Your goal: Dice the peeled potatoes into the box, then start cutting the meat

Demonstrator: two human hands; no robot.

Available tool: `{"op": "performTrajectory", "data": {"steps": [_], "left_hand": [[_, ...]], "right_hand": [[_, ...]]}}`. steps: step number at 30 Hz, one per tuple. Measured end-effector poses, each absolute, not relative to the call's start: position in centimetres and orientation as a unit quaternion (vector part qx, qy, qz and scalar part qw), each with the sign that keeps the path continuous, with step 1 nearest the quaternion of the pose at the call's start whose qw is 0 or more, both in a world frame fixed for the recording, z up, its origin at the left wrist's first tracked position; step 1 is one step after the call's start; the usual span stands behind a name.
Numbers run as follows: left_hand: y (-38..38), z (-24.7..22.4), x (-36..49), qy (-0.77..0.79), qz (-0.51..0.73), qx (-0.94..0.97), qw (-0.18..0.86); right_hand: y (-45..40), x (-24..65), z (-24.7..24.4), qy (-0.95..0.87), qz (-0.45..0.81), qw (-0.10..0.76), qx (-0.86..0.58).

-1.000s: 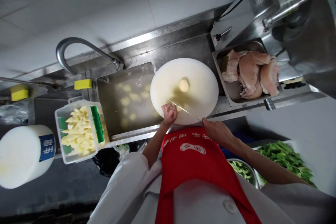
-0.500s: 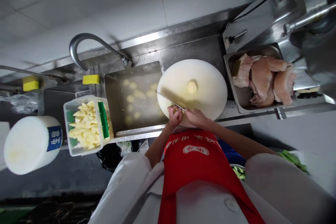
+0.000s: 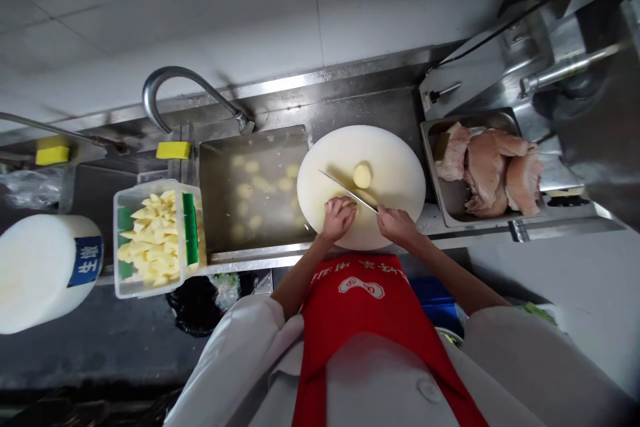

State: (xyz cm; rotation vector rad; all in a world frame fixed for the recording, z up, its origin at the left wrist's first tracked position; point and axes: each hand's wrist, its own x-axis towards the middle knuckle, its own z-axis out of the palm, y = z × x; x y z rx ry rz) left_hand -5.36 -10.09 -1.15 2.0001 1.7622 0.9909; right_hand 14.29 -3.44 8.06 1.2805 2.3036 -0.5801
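Note:
A knife (image 3: 351,193) is gripped by its handle in my right hand (image 3: 397,225), its blade lying slantwise over the white oval cutting board (image 3: 320,147) and pointing up and left. My left hand (image 3: 338,219) is closed over a pale potato piece (image 3: 347,203) at the near side of the board, just below the blade; my fingers hide most of it. One whole peeled potato (image 3: 362,175) sits on the board beyond the knife.
Left of the board, peeled potatoes (image 3: 261,183) lie in the water-filled sink (image 3: 215,213) under a curved tap (image 3: 165,73). Farther left stands a clear tub (image 3: 118,267) of cut potato pieces (image 3: 155,237). A metal tray (image 3: 453,210) with raw meat (image 3: 487,160) is at right.
My right hand and the knife have moved right, away from my left hand. The knife's shape is now sharper. My left hand has stayed on the potato piece; the whole view has shifted slightly.

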Motion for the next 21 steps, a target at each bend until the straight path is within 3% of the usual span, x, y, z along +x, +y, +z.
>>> {"op": "performTrajectory", "data": {"steps": [4, 9, 12, 21], "left_hand": [[-7.8, 2.3, -5.3, 0.594, 0.336, 0.714, 0.157], [-1.8, 5.6, -5.5, 0.449, 0.135, 0.831, 0.299], [0.7, 5.5, -5.3, 0.423, 0.075, 0.830, 0.356], [3.6, 4.8, -2.9, 0.428, 0.015, 0.820, 0.379]], "right_hand": [[-4.9, 13.2, 7.5, 0.812, -0.218, 0.222, 0.494], [-5.7, 12.3, 7.7, 0.811, -0.235, 0.213, 0.491], [-5.4, 11.9, 8.4, 0.809, -0.256, 0.212, 0.486], [-4.7, 13.3, 11.3, 0.805, -0.301, 0.208, 0.467]]}}
